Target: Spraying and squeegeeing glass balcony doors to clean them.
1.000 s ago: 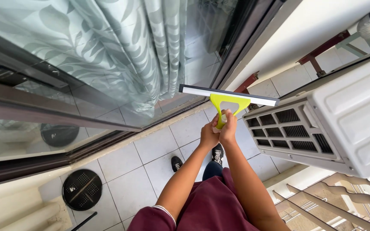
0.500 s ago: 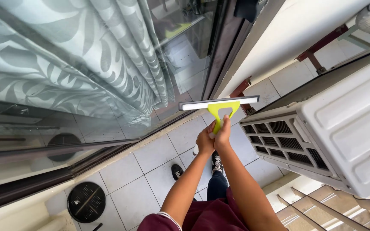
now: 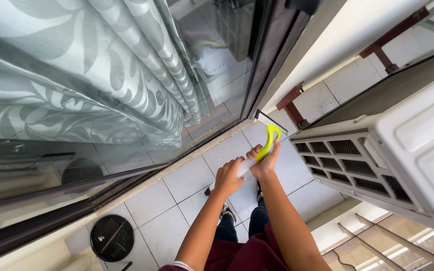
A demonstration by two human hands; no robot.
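You hold the squeegee [image 3: 267, 143] in both hands, your right hand [image 3: 264, 163] clamped just under its yellow-green head and your left hand [image 3: 228, 175] wrapped round the white handle below, so the blade beyond your grip tilts toward the glass door [image 3: 126, 90]

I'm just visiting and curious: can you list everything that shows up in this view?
squeegee: one, yellow-green with a white handle, held low beside the glass door
glass door: one, dark frame, left and top
curtain: one, grey-green leaf print, behind the glass
air conditioner unit: one, white, right
floor tiles: many, white, below
round grille: one, black, on the floor at lower left
brackets: two in view, reddish-brown, on the wall at upper right
left hand: on the white handle
right hand: gripping the squeegee
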